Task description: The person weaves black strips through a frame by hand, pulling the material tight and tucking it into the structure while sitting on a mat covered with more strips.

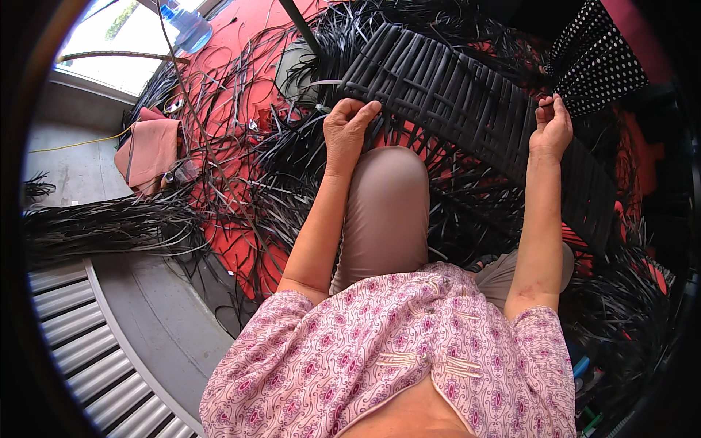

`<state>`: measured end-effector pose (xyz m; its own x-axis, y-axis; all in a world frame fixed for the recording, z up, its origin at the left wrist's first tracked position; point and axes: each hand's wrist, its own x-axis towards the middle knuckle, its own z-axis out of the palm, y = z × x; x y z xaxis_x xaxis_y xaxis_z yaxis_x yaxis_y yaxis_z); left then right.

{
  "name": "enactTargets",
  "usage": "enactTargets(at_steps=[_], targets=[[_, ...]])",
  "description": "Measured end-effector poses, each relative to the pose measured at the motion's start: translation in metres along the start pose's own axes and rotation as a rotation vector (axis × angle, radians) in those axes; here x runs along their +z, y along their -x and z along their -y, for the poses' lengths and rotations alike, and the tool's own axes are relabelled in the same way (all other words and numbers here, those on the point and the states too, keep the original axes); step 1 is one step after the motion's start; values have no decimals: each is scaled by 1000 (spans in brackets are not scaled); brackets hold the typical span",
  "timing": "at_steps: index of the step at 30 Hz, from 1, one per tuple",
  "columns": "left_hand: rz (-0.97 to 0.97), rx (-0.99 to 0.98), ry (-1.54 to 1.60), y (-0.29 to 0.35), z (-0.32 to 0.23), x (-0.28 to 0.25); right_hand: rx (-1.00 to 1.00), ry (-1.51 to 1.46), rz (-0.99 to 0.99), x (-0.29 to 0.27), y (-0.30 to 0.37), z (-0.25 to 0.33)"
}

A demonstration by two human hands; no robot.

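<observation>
A long panel woven from flat black strips (453,91) slants from the upper middle down to the right, past my knees. At its near left edge, my left hand (347,135) is closed, thumb pressed to the curled fingers; what lies in them is hidden. My right hand (551,131) is raised at the panel's right part, its fingertips pinched on what looks like a thin black strip. A pale strip end (325,82) pokes out beyond the panel's left corner, close to my left hand.
Loose black strips (292,146) lie tangled over the red floor covering (226,95). A thick strip bundle (109,226) rests at left above a slatted metal surface (95,343). Also around are a pink cloth (150,150), a blue clear bottle (188,29) and a polka-dot cloth (595,62).
</observation>
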<state>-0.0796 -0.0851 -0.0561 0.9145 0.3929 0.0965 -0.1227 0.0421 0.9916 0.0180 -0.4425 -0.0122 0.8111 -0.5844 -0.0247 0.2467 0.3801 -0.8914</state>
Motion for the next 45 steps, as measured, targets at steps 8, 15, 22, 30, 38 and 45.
enactTargets(at_steps=[8,15,22,30,38,45], targets=[[10,-63,-67,-1,-6,-3,9,17,-20,4,4,2],[-225,285,-570,-22,-53,-7,-4,24,-28,2,6,5],[-55,123,-605,-108,-31,3,6,-5,-25,4,5,3],[115,-141,-22,-115,-17,7,6,19,-27,2,5,4],[107,-181,58,-110,-17,6,8,28,-17,2,5,5],[87,-173,25,-109,-17,7,15,23,-21,3,6,5]])
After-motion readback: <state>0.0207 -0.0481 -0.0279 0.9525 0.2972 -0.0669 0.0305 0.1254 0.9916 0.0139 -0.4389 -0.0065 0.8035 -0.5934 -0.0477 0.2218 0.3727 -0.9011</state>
